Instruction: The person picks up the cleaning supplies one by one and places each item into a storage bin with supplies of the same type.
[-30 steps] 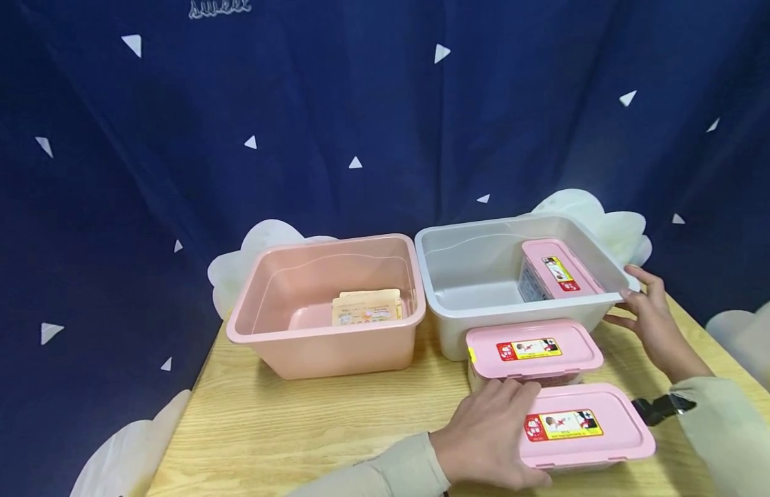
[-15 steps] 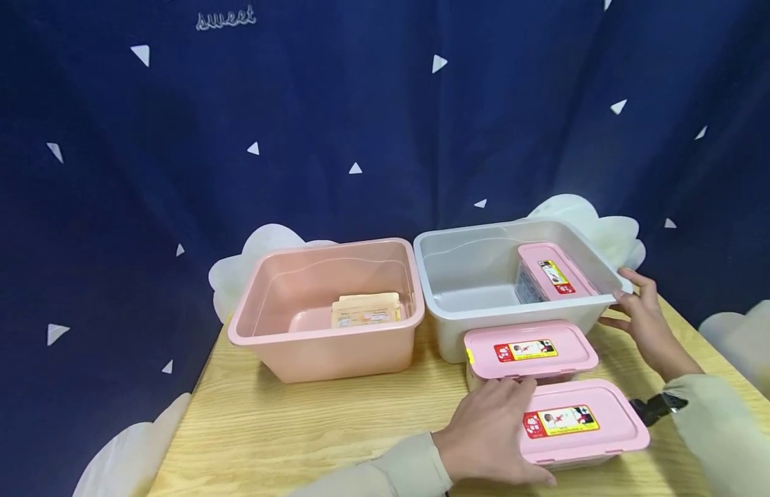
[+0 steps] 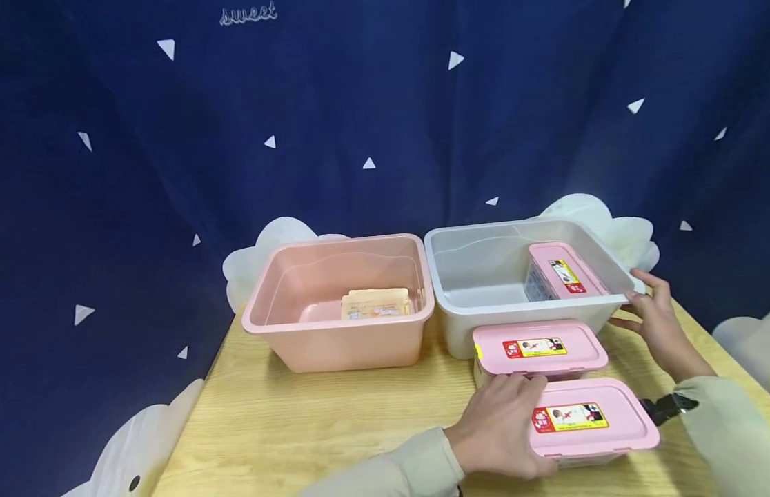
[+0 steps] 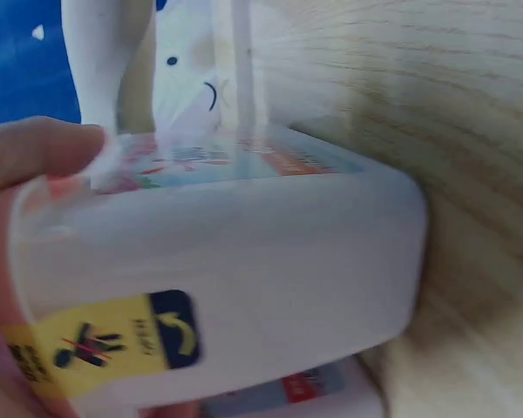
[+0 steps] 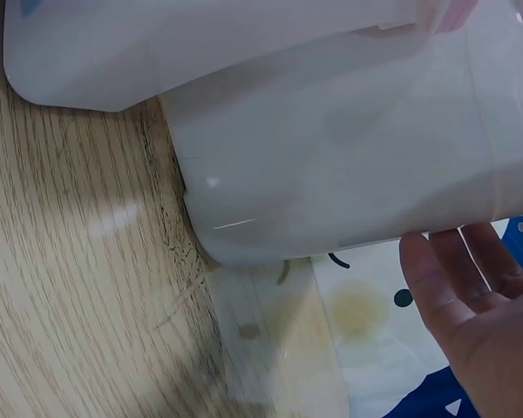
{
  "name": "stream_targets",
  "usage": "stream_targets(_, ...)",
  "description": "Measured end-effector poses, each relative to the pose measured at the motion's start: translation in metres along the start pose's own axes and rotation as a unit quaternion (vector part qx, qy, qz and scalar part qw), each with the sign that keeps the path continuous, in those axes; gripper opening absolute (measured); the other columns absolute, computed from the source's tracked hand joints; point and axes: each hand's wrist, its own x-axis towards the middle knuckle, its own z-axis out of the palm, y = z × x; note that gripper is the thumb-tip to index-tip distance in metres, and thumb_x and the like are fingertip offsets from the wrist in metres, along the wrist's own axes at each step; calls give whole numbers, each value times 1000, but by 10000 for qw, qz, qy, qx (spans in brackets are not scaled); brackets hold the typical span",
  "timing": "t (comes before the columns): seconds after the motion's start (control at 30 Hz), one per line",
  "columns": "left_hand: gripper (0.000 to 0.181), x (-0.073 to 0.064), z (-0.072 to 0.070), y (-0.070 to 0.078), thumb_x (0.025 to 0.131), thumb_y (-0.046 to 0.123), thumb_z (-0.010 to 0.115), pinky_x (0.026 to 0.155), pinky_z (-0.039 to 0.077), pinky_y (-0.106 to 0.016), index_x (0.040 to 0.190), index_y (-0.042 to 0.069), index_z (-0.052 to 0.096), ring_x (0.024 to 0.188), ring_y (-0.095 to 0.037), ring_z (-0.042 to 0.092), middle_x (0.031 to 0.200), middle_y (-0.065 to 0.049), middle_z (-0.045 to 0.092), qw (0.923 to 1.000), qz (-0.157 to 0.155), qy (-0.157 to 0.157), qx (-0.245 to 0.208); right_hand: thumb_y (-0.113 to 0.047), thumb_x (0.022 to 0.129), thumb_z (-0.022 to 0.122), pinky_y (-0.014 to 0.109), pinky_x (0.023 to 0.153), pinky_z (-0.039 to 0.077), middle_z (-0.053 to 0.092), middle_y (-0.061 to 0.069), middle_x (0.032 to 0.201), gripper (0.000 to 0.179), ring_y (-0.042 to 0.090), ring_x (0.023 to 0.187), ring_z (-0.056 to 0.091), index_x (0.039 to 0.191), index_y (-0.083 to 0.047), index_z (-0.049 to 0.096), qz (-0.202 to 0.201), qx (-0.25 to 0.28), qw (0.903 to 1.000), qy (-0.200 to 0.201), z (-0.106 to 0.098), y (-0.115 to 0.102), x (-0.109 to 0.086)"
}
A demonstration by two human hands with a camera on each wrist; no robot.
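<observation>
In the head view, my left hand (image 3: 499, 428) grips the left end of the front pink-lidded plastic box (image 3: 596, 442). The left wrist view shows the thumb on this box's side (image 4: 244, 261), just under the lid; most of the other fingers are hidden. A second pink-lidded box (image 3: 571, 345) stands right behind, against the grey bin (image 3: 459, 319). My right hand (image 3: 661, 331) is at that bin's front right corner. In the right wrist view, its fingers (image 5: 436, 283) touch the outer wall, extended. A third pink-lidded box (image 3: 584, 279) sits inside the grey bin.
A pink bin (image 3: 341, 348) stands left of the grey one, their rims close together, with cream-coloured packets (image 3: 375, 304) inside. Both are on a wooden table (image 3: 298, 428). Behind hangs a dark blue curtain (image 3: 360, 83) with white triangles.
The head view has shifted slightly, so the whole scene sits a little further right. Hands, boxes and bins keep the same places relative to each other.
</observation>
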Motion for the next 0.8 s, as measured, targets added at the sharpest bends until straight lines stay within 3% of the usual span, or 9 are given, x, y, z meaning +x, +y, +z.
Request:
stream_targets(0.2, 77, 4, 2, -3, 59, 64, 81, 74, 32, -9, 117, 26, 47, 90, 2, 48, 96, 18, 51, 9993, 240, 289, -51, -21, 106, 31, 16, 68, 55, 34, -18, 119, 39, -8, 90, 57, 141, -30, 17, -83, 219, 9997, 36, -2, -2, 1)
stream_targets(0.4, 72, -5, -7, -7, 61, 65, 80, 80, 33, -7, 111, 26, 46, 94, 5, 46, 99, 19, 50, 9974, 684, 209, 80, -17, 105, 32, 17, 68, 55, 37, -16, 119, 39, -7, 90, 59, 140, -30, 19, -117, 680, 9976, 23, -1, 0, -1)
stream_targets(0.67, 92, -12, -58, -17, 65, 66, 77, 85, 35, -6, 141, 27, 40, 106, 4, 47, 122, 20, 53, 9938, 1031, -413, 65, -16, 105, 32, 17, 68, 55, 35, -16, 120, 39, -6, 90, 59, 140, -30, 21, -210, 752, 9969, 20, 2, 1, 1)
stream_targets(0.8, 98, -10, -85, -24, 67, 65, 76, 95, 37, -8, 148, 23, 39, 114, 1, 49, 128, 16, 54, 9909, 1237, -513, 110, -16, 105, 32, 16, 68, 55, 36, -16, 120, 38, -6, 90, 59, 139, -31, 22, -259, 778, 9966, 27, 2, 2, 2)
